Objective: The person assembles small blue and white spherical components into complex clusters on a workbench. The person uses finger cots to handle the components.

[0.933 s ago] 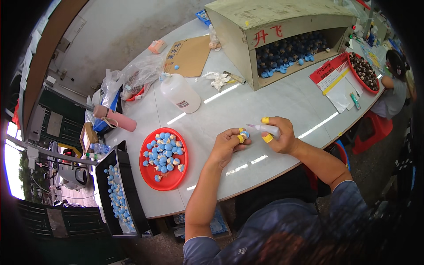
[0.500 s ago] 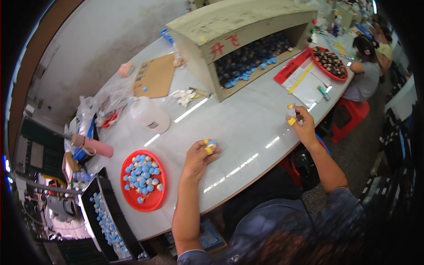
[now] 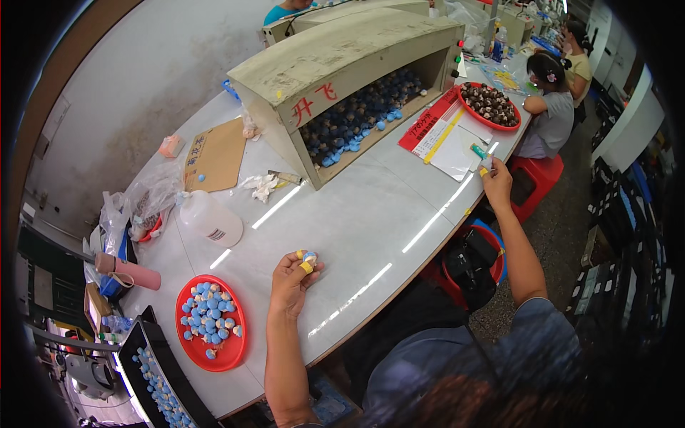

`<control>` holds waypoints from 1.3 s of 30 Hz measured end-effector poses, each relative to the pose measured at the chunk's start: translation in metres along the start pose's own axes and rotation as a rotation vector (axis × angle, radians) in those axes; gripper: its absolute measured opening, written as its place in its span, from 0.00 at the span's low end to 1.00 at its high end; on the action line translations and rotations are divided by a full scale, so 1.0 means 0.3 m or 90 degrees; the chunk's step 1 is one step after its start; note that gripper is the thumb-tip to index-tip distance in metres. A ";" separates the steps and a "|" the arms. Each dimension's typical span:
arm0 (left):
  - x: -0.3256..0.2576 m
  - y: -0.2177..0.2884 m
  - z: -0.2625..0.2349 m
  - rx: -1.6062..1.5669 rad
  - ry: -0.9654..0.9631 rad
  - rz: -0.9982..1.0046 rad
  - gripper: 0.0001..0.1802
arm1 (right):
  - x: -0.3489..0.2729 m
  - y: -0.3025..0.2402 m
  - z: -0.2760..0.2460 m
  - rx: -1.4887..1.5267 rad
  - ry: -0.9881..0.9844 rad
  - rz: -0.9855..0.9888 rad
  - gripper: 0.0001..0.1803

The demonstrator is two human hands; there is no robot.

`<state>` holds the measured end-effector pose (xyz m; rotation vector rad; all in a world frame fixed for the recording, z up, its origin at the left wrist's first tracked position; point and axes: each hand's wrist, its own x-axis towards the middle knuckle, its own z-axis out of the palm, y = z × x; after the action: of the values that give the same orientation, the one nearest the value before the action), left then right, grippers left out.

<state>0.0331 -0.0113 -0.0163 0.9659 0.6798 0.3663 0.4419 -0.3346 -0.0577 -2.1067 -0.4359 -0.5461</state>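
Observation:
My left hand [image 3: 291, 279], with yellow tape on its fingertips, pinches a small blue and cream ball [image 3: 309, 257] above the grey-white table. Farther right, my right hand [image 3: 498, 185], also taped in yellow, has its fingers closed on a small whitish piece [image 3: 487, 162], too small to name. Just beyond those fingers lies a green tube [image 3: 478, 150] on the table by a white sheet. To the left of my left forearm, a red tray [image 3: 239, 342] holds several blue and cream balls. A black bin [image 3: 146, 321] with more of them is at the lower left.
A beige box-like housing [image 3: 342, 53], open in front, has many blue balls inside. Beyond the papers [image 3: 449, 146] is a red tray [image 3: 467, 107] of brown balls. A white bottle [image 3: 210, 220], pink flask [image 3: 135, 274] and cardboard [image 3: 214, 153] stand left. Co-workers [image 3: 549, 107] sit at right.
The view has shifted, so the table things appear farther left. My right hand has moved out toward the green tube, still holding the whitish piece. My left hand keeps the ball.

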 end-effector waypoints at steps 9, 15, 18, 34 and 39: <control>0.014 0.000 0.002 0.003 -0.006 -0.005 0.14 | -0.178 -0.442 0.085 0.188 -0.012 -0.259 0.13; 0.000 0.012 -0.017 0.021 0.009 0.008 0.15 | -0.147 -0.773 0.486 0.306 -0.381 -0.324 0.16; 0.006 0.014 -0.015 0.022 0.005 0.014 0.15 | -0.112 -0.831 0.638 0.079 -0.336 -0.445 0.18; 0.008 0.008 -0.025 -0.031 0.035 0.010 0.17 | -0.239 -0.854 0.591 0.529 -0.595 -0.002 0.17; 0.017 -0.010 -0.024 -0.065 0.048 0.073 0.18 | -0.442 -1.009 0.414 0.663 -0.828 0.020 0.14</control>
<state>0.0319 -0.0056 -0.0234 0.8988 0.6687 0.5357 0.2078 -0.0806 0.0144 -1.1518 -1.0805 0.9999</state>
